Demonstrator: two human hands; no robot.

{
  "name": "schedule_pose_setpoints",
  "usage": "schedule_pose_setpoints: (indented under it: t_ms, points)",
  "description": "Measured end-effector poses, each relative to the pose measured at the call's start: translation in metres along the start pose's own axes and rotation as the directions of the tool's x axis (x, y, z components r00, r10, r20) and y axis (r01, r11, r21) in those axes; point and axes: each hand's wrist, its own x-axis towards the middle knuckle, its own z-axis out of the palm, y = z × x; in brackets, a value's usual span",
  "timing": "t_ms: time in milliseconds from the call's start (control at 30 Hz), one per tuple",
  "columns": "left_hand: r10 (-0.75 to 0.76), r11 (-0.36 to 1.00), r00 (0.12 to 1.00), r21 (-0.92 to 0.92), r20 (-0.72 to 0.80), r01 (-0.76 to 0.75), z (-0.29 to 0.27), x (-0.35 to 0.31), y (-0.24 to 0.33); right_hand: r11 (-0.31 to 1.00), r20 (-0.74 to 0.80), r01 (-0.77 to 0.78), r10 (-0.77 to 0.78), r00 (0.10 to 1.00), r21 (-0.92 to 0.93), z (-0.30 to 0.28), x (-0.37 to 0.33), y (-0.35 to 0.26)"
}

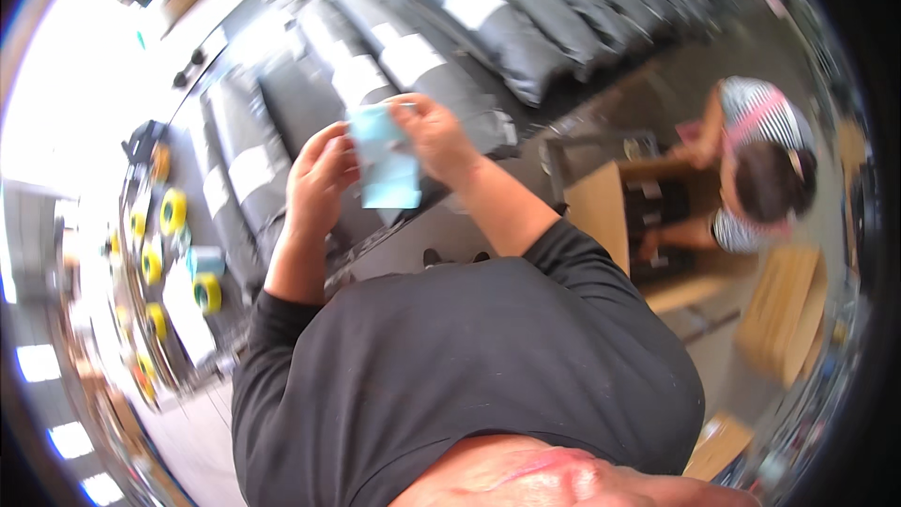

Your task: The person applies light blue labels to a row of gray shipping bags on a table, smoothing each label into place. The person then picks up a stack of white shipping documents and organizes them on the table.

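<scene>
A light blue paper slip (389, 169) hangs between my two hands in front of my chest, above the near side of the table. My left hand (321, 176) closes on its left edge, fingers curled. At its upper right corner my right hand (435, 139) pinches it between thumb and fingers. Some blur hides any marks on the slip. Just beyond my hands lie dark grey plastic-wrapped packages (420, 86) with white labels on them. Two more grey packages (246, 136) rest left of my left hand.
A long row of grey packages (526, 47) runs toward the far right. Yellow tape rolls (173, 212) stand at the left. On the right a co-worker (765, 164) bends over an open cardboard box (597, 216) holding dark packages. Another carton (785, 312) stands nearer.
</scene>
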Motion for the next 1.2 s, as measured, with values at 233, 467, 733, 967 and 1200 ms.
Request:
schedule_pose_setpoints:
  t_ms: [233,467,733,967,1200]
  points:
    - [0.129,0.985,0.991,0.111,0.029,-0.131,-0.028,-0.033,0.014,1.000,0.328,-0.022,0.019,0.945,0.005,0.038,-0.012,0.002]
    - [0.750,0.461,0.640,0.560,0.168,-0.688,-0.100,-0.046,0.029,0.998,0.460,-0.005,0.031,0.888,-0.058,0.103,-0.010,0.020]
    - [0.515,0.854,0.857,-0.088,0.006,-0.512,-0.187,-0.086,0.045,0.951,0.405,0.230,-0.131,0.905,-0.206,0.191,0.004,0.073]
    - [0.505,0.850,0.863,0.185,-0.016,-0.494,-0.242,-0.089,0.024,0.898,0.404,0.313,-0.174,0.898,-0.309,0.232,0.011,0.120]
    - [0.139,0.969,0.989,-0.198,-0.041,-0.145,-0.253,-0.086,0.028,0.908,0.173,0.119,-0.053,0.984,-0.401,0.237,0.014,0.155]
